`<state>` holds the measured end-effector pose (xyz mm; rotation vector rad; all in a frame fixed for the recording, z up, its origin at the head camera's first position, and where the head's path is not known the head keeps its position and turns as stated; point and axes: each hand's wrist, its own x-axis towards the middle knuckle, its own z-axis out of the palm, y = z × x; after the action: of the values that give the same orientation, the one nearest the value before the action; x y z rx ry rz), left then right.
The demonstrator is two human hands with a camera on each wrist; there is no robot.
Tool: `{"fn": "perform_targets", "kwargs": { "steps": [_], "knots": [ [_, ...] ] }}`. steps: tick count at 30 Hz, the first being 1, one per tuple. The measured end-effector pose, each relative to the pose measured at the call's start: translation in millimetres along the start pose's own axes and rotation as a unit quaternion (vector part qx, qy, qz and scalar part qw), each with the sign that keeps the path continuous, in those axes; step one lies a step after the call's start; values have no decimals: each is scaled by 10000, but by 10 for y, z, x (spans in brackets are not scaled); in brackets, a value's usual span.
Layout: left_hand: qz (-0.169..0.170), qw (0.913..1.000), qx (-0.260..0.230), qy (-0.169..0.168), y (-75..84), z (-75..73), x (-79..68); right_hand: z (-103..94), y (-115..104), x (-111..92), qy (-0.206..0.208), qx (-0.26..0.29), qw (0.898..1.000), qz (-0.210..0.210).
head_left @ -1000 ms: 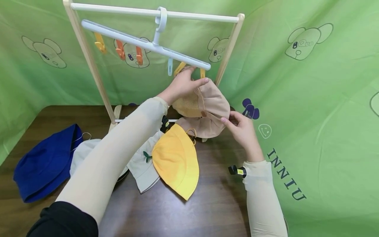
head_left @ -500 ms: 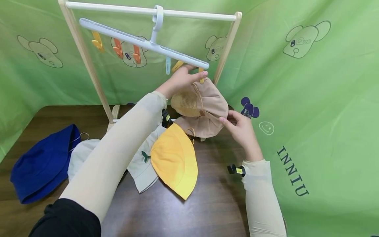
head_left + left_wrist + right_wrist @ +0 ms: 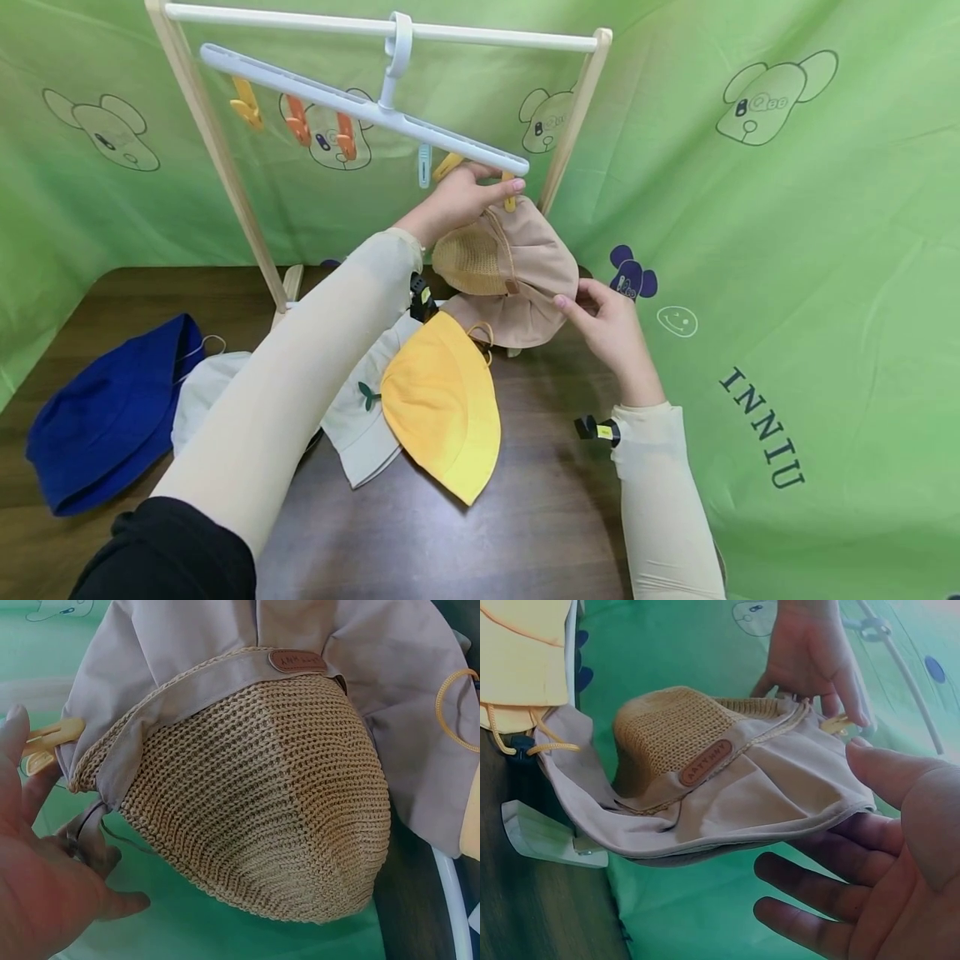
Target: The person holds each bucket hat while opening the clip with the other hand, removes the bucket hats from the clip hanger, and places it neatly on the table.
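Observation:
A beige sun hat (image 3: 536, 250) with a knitted straw-coloured crown (image 3: 262, 787) and a brown label (image 3: 705, 763) hangs below the right end of a pale blue hanger (image 3: 330, 96). My left hand (image 3: 457, 200) is at its upper edge, thumb and index finger pinching a yellow clothespin (image 3: 56, 735) whose tip lies on the brim. Its other fingers are partly curled beside a thin cord. My right hand (image 3: 611, 325) holds the brim from the right, thumb on the near side and fingertips behind. In the right wrist view, two lower fingers stand apart from the fabric.
Several clothespins hang along the tilted hanger, including an orange clothespin (image 3: 297, 122) and a blue clothespin (image 3: 424, 167). A wooden rack (image 3: 213, 150) carries it. On the table (image 3: 540, 500) lie a yellow hat (image 3: 442, 400), a blue hat (image 3: 112, 417) and pale hats, one (image 3: 367, 433) under the yellow.
The head view has shifted slightly. My left thumb has moved up a little on the yellow clothespin, and more of the clothespin shows against the brim. My right hand keeps its place.

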<state>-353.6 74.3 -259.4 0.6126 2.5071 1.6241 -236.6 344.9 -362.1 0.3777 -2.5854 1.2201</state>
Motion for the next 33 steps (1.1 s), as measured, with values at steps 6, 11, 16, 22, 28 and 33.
{"fn": "perform_targets", "kwargs": {
  "steps": [6,11,16,22,28,33],
  "knots": [
    [-19,10000,-16,19,6,6,13,12,-3,-3,40,-37,10000,51],
    [-35,9999,-127,35,3,3,-4,35,11,7,102,-19,9999,62],
    [-23,9993,-346,111,4,-2,-40,83,19,25,166,-35,9998,75],
    [-10,9983,-539,209,12,19,-70,132,37,29,293,-173,9994,8],
    [-55,9980,-615,146,11,40,-79,135,32,9,458,-321,9984,-30],
    [-127,9976,-661,184,-6,37,-86,150,20,16,417,-335,9985,-73]
  ]
}}
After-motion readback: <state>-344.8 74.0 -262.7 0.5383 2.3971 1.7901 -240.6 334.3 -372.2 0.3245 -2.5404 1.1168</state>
